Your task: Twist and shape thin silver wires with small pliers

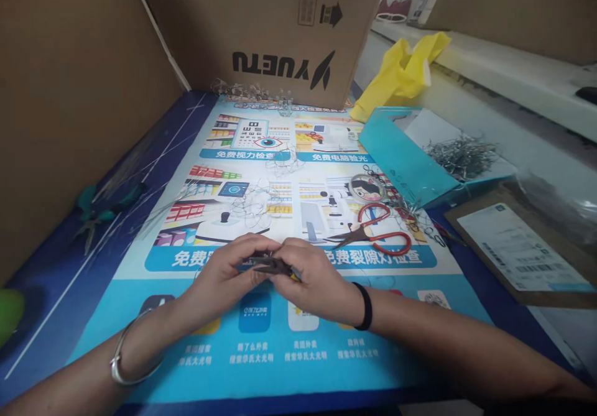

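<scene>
My left hand and my right hand meet over the middle of a printed blue poster on the table. Both are closed, fingertips together. My right hand holds a small dark pliers-like tool with a bit of yellow at its handle. My left hand pinches something small at the tool's tip; I cannot make it out. A silver bangle is on my left wrist, a black band on my right.
Red-handled scissors lie right of my hands. Thin wire pieces are scattered on the poster. A teal box lid holds a wire heap. Green-handled pliers lie left. A cardboard box stands behind, a yellow bag beside it.
</scene>
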A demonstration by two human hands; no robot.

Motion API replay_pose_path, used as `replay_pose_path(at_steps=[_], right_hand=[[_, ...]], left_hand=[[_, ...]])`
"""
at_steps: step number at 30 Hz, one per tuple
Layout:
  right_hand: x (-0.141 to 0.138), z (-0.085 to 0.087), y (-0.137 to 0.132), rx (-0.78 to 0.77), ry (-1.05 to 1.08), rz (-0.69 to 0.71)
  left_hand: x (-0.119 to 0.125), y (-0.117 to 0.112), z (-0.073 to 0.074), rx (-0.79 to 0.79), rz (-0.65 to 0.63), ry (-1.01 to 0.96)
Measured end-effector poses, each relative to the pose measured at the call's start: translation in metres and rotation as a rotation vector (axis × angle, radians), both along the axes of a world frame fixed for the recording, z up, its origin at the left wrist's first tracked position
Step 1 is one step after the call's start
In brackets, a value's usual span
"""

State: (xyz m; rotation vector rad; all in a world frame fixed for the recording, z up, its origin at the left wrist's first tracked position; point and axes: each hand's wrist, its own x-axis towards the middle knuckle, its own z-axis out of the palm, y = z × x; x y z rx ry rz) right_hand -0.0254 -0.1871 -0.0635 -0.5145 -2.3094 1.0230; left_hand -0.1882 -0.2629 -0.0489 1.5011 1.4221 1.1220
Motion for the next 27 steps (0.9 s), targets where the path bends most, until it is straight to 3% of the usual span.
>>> replay_pose_path(at_steps=[7,13,15,19,23,27], right_hand=[[-0.001,-0.005,-0.001,0.044,0.031,-0.013],[0.002,-0.005,-0.002,0.121,0.095,-0.063],[0.006,-0.004,-0.006,0.197,0.116,-0.049],[0.016,0.001,-0.018,0.393,0.148,0.019],[0.021,0.003,-0.026,0.478,0.227,0.035],[0.021,0.003,-0.028,0.483,0.317,0.036]], left_hand=[[0.003,-0.001,0.000,-0.053,0.091,-0.067],[0.004,-0.007,-0.002,0.114,0.129,0.186],[0.004,-0.012,0.001,0.254,0.059,0.316],[-0.002,-0.032,0.011,0.443,-0.204,0.468],[-0.006,-0.057,0.014,0.331,-0.316,0.588],[0.004,-0.077,0.016,0.398,-0.113,0.600]])
